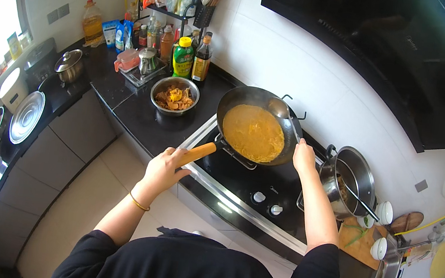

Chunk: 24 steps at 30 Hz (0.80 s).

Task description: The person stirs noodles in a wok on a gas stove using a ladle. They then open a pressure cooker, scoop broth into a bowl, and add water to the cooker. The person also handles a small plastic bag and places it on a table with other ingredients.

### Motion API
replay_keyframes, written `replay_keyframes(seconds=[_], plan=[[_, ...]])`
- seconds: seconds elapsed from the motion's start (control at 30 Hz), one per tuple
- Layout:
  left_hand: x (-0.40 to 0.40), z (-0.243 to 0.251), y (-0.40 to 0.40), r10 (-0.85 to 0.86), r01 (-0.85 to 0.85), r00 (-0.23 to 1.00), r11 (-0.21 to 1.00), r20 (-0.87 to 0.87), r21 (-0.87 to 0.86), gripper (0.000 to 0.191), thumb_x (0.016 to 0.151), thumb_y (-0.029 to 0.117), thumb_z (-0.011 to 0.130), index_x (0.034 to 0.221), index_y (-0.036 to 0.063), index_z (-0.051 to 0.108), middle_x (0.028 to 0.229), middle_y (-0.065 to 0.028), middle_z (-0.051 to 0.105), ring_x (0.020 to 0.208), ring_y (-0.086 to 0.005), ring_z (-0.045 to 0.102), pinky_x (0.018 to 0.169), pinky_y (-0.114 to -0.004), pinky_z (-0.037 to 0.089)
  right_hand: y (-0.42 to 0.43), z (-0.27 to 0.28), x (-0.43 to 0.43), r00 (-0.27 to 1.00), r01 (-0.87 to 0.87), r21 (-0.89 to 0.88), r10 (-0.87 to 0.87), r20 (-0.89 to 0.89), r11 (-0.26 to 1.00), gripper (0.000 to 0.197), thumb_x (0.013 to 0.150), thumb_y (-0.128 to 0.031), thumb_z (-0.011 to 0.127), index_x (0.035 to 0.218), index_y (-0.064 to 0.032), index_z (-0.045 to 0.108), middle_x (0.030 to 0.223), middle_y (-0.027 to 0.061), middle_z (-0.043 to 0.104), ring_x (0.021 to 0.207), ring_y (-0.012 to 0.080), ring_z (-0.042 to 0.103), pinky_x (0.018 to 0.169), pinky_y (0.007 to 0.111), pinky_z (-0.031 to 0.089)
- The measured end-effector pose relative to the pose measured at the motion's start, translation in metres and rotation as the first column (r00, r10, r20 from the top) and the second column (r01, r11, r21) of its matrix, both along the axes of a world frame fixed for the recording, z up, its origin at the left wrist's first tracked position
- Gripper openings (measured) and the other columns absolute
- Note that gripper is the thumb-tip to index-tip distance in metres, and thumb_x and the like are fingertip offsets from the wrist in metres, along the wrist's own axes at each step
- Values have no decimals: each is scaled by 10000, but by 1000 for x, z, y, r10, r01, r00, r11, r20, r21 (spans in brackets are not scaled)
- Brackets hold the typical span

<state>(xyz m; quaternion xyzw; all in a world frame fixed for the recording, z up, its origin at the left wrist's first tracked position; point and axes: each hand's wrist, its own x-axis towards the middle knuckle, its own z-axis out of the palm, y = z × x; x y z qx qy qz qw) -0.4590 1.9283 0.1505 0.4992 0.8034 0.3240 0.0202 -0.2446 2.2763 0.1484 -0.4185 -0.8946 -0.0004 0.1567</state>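
A dark wok (234,94) with yellow-brown liquid and thin strands in it rests on the left side of a black gas hob (238,181). My left hand (164,169) lies on the wok's wooden handle (198,154); the thumb stands apart, and how firmly it grips is hard to tell. My right hand (304,155) holds the handle of a metal ladle (279,107), whose bowl is at the wok's far inner wall, above the liquid. Left of the wok, a steel bowl (160,107) holds orange-brown food with a yellow lump on top.
A steel pot (327,191) with a utensil in it stands right of the wok. Beyond are a wooden cutting board (363,251), white bowls (379,248) and a sink (389,268). Bottles (202,58) and a black rack (167,13) stand at the back left. A range hood (356,51) hangs above.
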Motion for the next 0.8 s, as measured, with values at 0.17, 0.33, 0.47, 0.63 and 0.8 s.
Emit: replay_keyframes(seconds=[0.17, 0.33, 0.47, 0.63, 0.8], plan=[[-3, -3, 2, -27, 27, 1000, 1000, 0, -16, 444, 693, 212, 696, 1098, 110, 544, 933, -118, 597, 820, -305, 598, 716, -350, 488, 23, -31, -2, 985, -161, -124, 153, -77, 979, 213, 881, -145, 438, 958, 20, 547, 638, 172, 581, 581, 297, 581, 517, 388, 460], [-12, -3, 2, -73, 74, 997, 997, 37, -23, 441, 701, 205, 691, 1103, 100, 545, 941, -119, 598, 824, -309, 595, 732, -350, 484, -22, 0, -27, 968, -93, -686, -95, -232, 722, 244, 908, -180, 418, 838, 6, 560, 569, 86, 541, 394, 158, 492, 386, 310, 402], [-21, -2, 3, -163, 163, 980, 987, 110, 9, 431, 709, 184, 687, 1096, 65, 539, 952, -147, 596, 855, -321, 589, 755, -351, 476, -54, 15, -24, 968, -123, -746, -89, -237, 654, 245, 914, -175, 409, 829, 0, 558, 563, 65, 529, 376, 142, 462, 366, 280, 373], [-33, -7, 6, -294, 279, 931, 955, 214, 99, 440, 736, 182, 665, 1124, 50, 504, 957, -181, 587, 870, -348, 574, 765, -367, 468, -89, 31, -7, 983, -138, -684, 12, -186, 716, 220, 893, -158, 463, 1017, -10, 568, 611, 85, 568, 540, 175, 547, 556, 316, 433], [-42, -13, 6, -391, 357, 850, 920, 354, 159, 476, 762, 178, 650, 1180, 44, 466, 985, -193, 586, 922, -343, 565, 798, -364, 453, -114, 44, 28, 977, -154, -615, 26, -212, 773, 278, 866, -122, 495, 1123, -26, 546, 626, 78, 567, 576, 143, 544, 583, 285, 439]])
